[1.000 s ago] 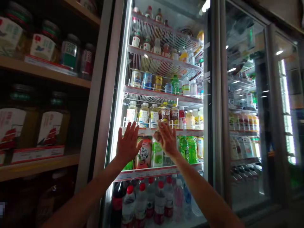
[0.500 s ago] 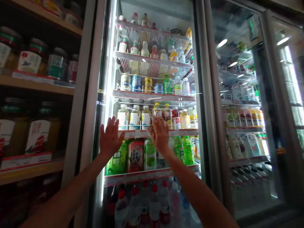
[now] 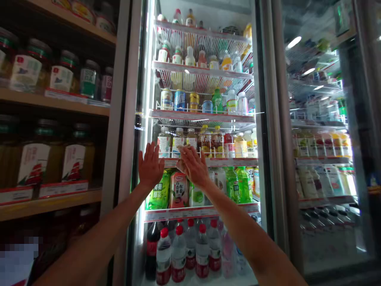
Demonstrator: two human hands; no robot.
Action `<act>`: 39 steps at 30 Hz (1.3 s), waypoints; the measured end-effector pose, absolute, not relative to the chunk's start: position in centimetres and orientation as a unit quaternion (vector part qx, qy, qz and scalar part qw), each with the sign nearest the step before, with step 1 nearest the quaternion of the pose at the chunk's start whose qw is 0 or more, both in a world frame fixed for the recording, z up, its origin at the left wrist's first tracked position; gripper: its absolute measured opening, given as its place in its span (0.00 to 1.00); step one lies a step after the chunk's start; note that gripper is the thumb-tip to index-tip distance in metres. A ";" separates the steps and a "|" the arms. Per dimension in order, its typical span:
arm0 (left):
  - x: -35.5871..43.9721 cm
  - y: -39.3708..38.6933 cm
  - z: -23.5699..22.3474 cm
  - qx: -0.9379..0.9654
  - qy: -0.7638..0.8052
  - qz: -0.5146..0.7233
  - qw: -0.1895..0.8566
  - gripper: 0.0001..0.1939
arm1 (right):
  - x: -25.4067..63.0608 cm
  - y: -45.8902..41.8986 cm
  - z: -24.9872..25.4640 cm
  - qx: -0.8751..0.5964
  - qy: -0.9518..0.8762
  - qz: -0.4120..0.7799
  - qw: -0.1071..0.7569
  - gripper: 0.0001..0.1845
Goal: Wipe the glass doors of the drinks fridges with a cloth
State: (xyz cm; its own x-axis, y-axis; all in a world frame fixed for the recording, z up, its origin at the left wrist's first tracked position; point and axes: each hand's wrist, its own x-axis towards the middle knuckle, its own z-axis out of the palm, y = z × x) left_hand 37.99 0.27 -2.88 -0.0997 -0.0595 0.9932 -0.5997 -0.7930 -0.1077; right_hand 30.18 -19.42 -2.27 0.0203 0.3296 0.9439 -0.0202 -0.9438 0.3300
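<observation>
My left hand (image 3: 151, 167) is open, its fingers together and pointing up. It lies flat against the glass door (image 3: 205, 12) of a lit drinks fridge, near the door's left side. To its right, my right hand (image 3: 195, 167) is spread over a small, pale, crumpled piece that looks like a cloth (image 3: 180, 165), pressed to the glass. Most of that piece is hidden under the fingers. Behind the hands show tea bottles (image 3: 191, 138) on one shelf, and a red tea carton (image 3: 179, 188) and green bottles (image 3: 232, 184) below.
A wooden shelf (image 3: 89, 194) with large jars and bottles stands close on the left. A metal door frame (image 3: 275, 131) runs down the right, beside another glass-doored fridge (image 3: 324, 161). Red-capped bottles (image 3: 202, 250) stand on the fridge's lowest level.
The view has shifted left, so the fridge appears further right. My right hand has moved left across the glass, closer to my left hand, which stays on the door.
</observation>
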 end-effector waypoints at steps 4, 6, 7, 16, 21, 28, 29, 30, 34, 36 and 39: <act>38.2 0.2 -2.9 0.651 -0.250 0.690 0.193 0.28 | 28.9 -23.3 -0.7 0.671 -0.010 0.741 0.030 0.27; 38.2 0.2 -2.9 0.650 -0.254 0.689 0.196 0.28 | 28.8 -23.6 0.1 0.649 -0.063 0.758 -0.015 0.28; 38.2 0.3 -2.9 0.649 -0.257 0.688 0.200 0.28 | 29.1 -22.9 0.1 0.650 -0.063 0.757 -0.016 0.28; 38.2 0.3 -2.9 0.644 -0.262 0.688 0.208 0.28 | 28.5 -23.5 -1.6 0.684 -0.025 0.728 0.047 0.29; 38.3 0.3 -2.9 0.639 -0.270 0.691 0.202 0.30 | 29.6 -23.1 -0.5 0.650 -0.098 0.754 -0.007 0.29; 38.0 0.4 -2.8 0.652 -0.266 0.682 0.199 0.30 | 29.3 -21.8 -2.2 0.715 0.028 0.691 0.103 0.27; 38.0 0.4 -2.8 0.654 -0.266 0.680 0.199 0.30 | 28.9 -23.2 -1.7 0.698 -0.005 0.712 0.077 0.27; 38.0 0.4 -2.8 0.654 -0.266 0.680 0.199 0.30 | 28.5 -24.4 -1.1 0.677 -0.038 0.734 0.048 0.28; 37.9 0.3 -2.8 0.653 -0.260 0.684 0.198 0.30 | 29.2 -22.7 -0.7 0.645 -0.062 0.761 0.021 0.29; 37.8 0.3 -2.8 0.653 -0.260 0.684 0.195 0.30 | 30.1 -19.6 -2.0 0.678 0.020 0.729 0.092 0.29; 38.0 0.4 -2.8 0.654 -0.261 0.682 0.195 0.30 | 29.8 -18.8 -3.5 0.700 0.103 0.685 0.172 0.26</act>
State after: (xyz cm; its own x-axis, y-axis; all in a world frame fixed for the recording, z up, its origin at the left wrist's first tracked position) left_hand 37.96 0.35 -2.84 -0.0673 -0.0749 0.9949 -0.6074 -0.7880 -0.1004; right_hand 29.84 -18.76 -3.54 0.0399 0.3806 0.9239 -0.0913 -0.9193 0.3827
